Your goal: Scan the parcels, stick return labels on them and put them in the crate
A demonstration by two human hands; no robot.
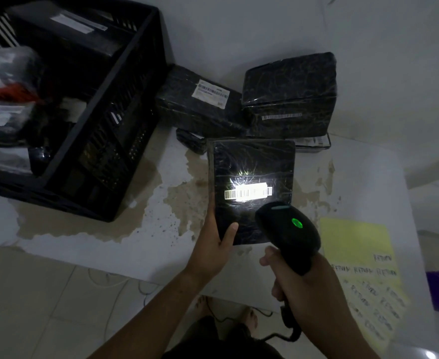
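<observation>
Found the table (368, 177) white and stained, with the black crate (120, 120) on its left end, several wrapped parcels (6, 73) inside. Counted at least two more waiting just beside the crate's right wall: a bulky block (290, 92) and a flatter one (197, 107) bearing a white address slip (210, 93). Found the parcel in hand (249, 164) in front of those, near the middle of the table, its top face turned to the camera; could not tell whether its far edge rested on anything. Judged it flat and stiff like a boxed item, probably light enough for one hand, yet slick under the glossy wrap. Best taken by a corner or edge, thumb on top and fingers beneath, never by the film. Spotted a yellow sheet of return labels (360, 255) at the table's right edge. Saw the scanner (288, 229) tipped down toward the parcel, its handle wrapped by the right hand (298, 281), wrist cocked forward, with the cord (288, 330) trailing below. Found the left hand (213, 244) gripping the parcel's near left corner, thumb laid across the top face, forearm reaching in from below. Noted the barcode strip (248, 193) lit bright white. Noted a green light (296, 223) on the scanner's back.
</observation>
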